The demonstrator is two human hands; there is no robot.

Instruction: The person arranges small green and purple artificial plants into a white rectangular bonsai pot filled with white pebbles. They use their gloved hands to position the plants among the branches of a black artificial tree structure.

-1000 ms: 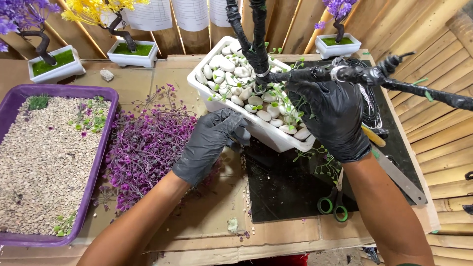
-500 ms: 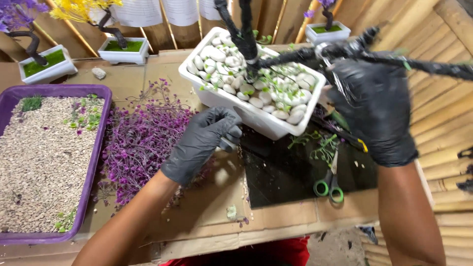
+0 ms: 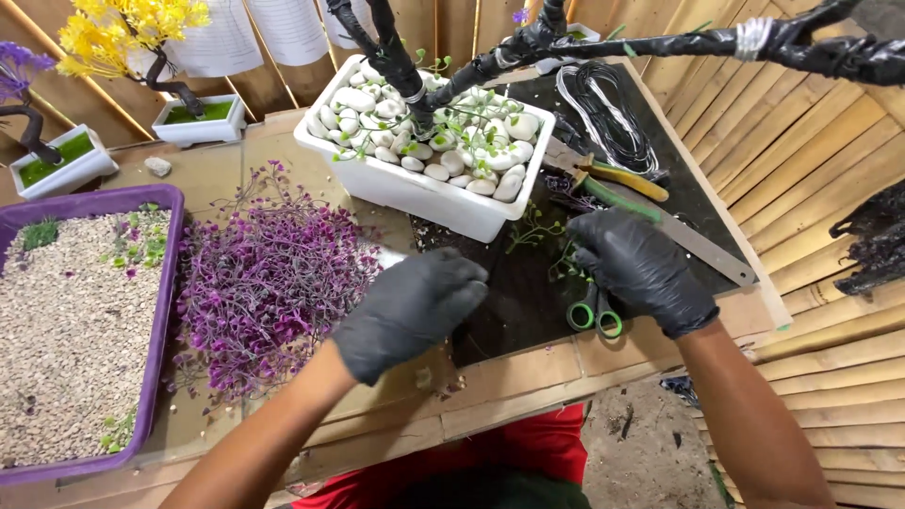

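A: What has moved since the earlier frames?

B: The right hand (image 3: 643,270) has left the black wrapped branch (image 3: 660,45) and come down to the dark mat (image 3: 514,302); the left hand (image 3: 410,311) has drawn back from the white planter (image 3: 415,193) toward the table's near edge.

A: How do the fingers stand?

B: Both hands wear black gloves. The left hand is curled, knuckles up; whether it grips anything cannot be told, since the palm is hidden. The right hand's fingers bend downward over small green sprigs (image 3: 537,231) on the mat, possibly touching them.

A: Where are the worked things?

B: The planter, filled with white pebbles (image 3: 471,165) and bearing a black trunk (image 3: 396,57), stands behind both hands. Green-handled scissors (image 3: 594,316) lie just beside the right hand. Pliers (image 3: 617,179) and coiled black wire (image 3: 603,113) lie farther back.

A: And to the left?

B: A heap of purple foliage (image 3: 269,278) lies beside the left hand; a purple tray (image 3: 160,311) of gravel sits beyond it.
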